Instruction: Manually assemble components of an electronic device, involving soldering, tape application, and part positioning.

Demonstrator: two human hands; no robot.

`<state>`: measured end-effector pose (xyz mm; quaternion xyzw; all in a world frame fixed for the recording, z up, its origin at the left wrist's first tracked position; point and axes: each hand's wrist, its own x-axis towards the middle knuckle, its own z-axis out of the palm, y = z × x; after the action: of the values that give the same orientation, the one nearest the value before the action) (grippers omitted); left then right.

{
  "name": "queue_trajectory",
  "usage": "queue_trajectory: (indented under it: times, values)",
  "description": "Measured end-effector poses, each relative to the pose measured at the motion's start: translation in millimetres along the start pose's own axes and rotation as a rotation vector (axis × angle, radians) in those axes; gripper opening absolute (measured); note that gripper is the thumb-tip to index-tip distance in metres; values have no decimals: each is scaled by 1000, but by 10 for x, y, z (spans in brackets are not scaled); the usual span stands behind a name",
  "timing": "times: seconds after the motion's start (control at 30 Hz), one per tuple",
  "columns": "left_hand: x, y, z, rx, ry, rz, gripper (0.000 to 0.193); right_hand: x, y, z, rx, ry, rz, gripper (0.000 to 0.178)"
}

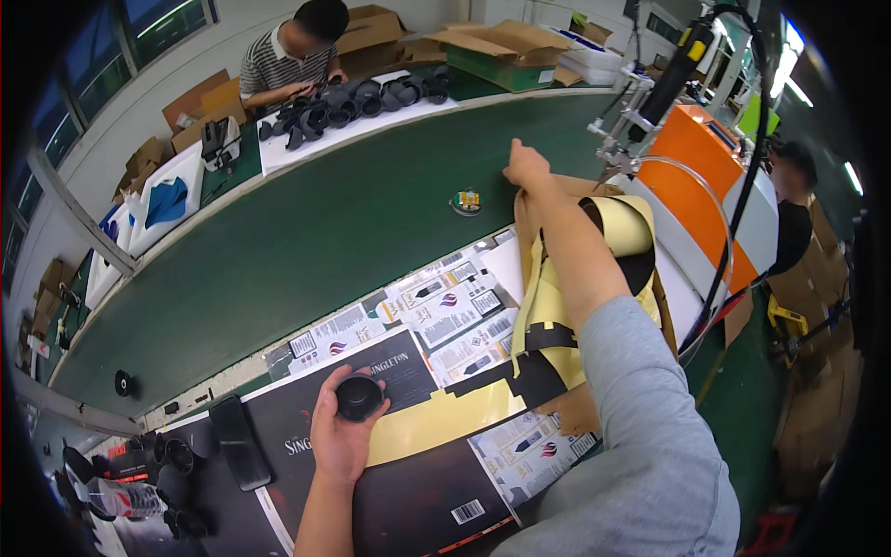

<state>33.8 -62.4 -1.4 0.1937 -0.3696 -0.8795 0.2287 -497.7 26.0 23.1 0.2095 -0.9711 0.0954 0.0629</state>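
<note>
My left hand (339, 436) is closed round a small black round cup-shaped part (359, 397), its hollow side facing up. That hand is above the dark printed sheet on the near bench. My right arm stretches far forward over the green belt (306, 232). At its end my right hand (528, 165) has one finger stretched out, the others partly bent, and nothing shows in it. On the belt, to the left of this hand and apart from it, lies a small round piece (466, 203) with a yellow-and-green top.
Yellow-backed black strip material (622, 227) stands rolled under my right arm, beside an orange-and-white machine (696, 176). A phone (239, 444), black round parts (176, 455) and a clear bottle (135, 499) lie at left. Across the belt, a person (288, 56) handles black parts (357, 100).
</note>
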Motion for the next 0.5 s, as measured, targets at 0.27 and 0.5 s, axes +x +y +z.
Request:
queue_trajectory:
  times: [0.27,0.5]
  values:
    - [10,7,23,28,-20,2,47,97,-134,59,245,139,-73,64]
    - [15,44,-84,5,-83,-1,43,-1179,-1238,-422,1045,-651,-498,72]
